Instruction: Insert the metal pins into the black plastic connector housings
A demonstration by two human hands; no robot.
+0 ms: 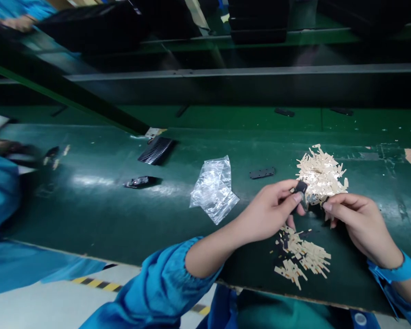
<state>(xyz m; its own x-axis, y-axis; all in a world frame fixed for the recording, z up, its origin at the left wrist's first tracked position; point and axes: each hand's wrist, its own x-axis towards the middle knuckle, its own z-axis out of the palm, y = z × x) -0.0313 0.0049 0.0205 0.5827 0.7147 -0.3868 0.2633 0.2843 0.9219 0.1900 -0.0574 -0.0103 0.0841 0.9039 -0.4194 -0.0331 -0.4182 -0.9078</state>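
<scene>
My left hand (269, 210) is closed, with a small flat black plastic piece (300, 187) pinched between thumb and forefinger. My right hand (361, 221) is also closed in a pinch, just to the right of it; a dark bit shows at its fingertips, too small to name. Right behind both hands lies a heap of small cream-coloured flat strips (322, 171). Nearer to me, below my hands, is a looser pile of similar cream strips (310, 256), with a few small black bits (284, 240) among them.
Left of my hands lie a black bar with holes (262, 173) and clear plastic bags (214, 189). Further left are a ribbed black part (156, 151) and a dark glossy part (141, 182). A green post (99, 109) slants down to the bench. Another person's blue sleeve (0, 192) is at far left.
</scene>
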